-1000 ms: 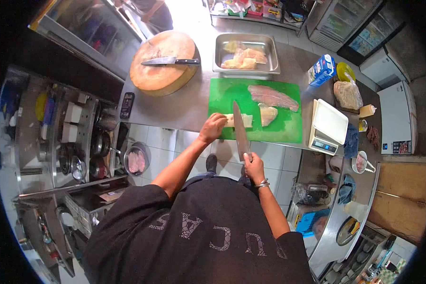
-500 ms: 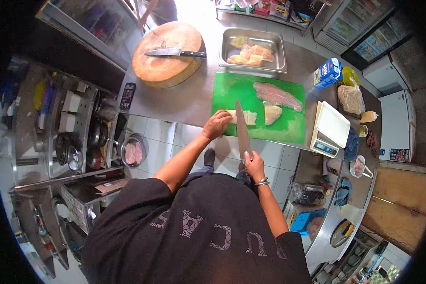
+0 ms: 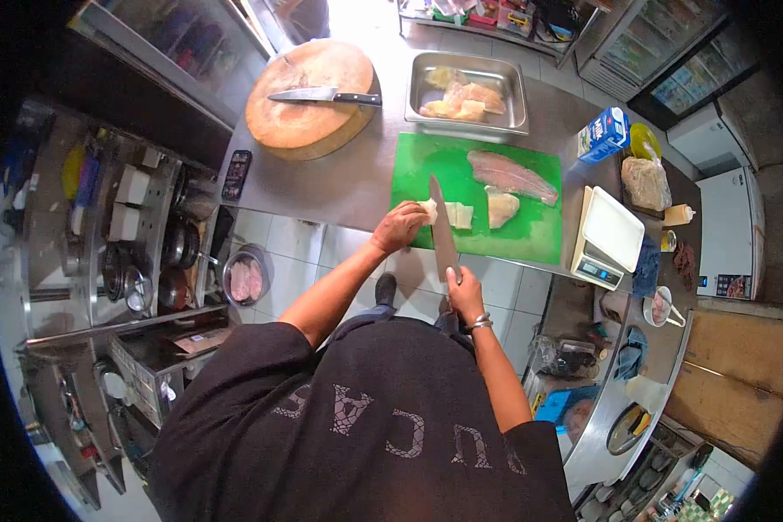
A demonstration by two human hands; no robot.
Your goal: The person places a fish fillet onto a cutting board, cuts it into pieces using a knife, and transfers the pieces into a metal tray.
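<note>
My right hand (image 3: 465, 292) is closed round the handle of a long kitchen knife (image 3: 444, 235), its blade pointing away from me across the near left part of a green cutting board (image 3: 418, 161). With bent fingers, my left hand (image 3: 399, 227) grips the left end of a pale fish fillet piece (image 3: 429, 211), close beside the blade. Right of the blade lie cut fish chunks (image 3: 459, 216). Farther right on the board are another thick fish piece (image 3: 502, 209) and a long pinkish fillet (image 3: 513, 177).
Behind the board sits a steel pan (image 3: 524, 104) with fish pieces. A round wooden block (image 3: 309, 126) at left carries a second knife (image 3: 304, 94). A phone-like black object (image 3: 236, 175), a scale (image 3: 613, 228) and a milk carton (image 3: 604, 135) also stand on the steel table.
The knife blade has shifted slightly left along the fish, nearer to my left hand's fingers. My right hand has moved a little left and toward the board.
</note>
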